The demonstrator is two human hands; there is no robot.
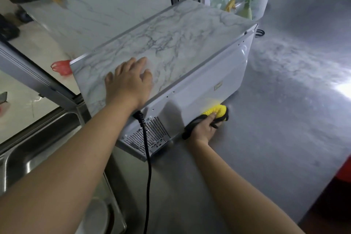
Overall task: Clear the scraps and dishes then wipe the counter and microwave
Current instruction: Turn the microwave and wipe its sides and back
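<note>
A white microwave with a marble-patterned top stands turned on the steel counter, its vented rear corner toward me. My left hand lies flat on its top, fingers spread. My right hand grips a yellow and black cloth and presses it where the microwave's white side meets the counter.
A black power cord hangs from the microwave's rear corner down past the counter edge. A steel sink lies at the left, with a white dish near it. A clear container of scraps stands behind the microwave.
</note>
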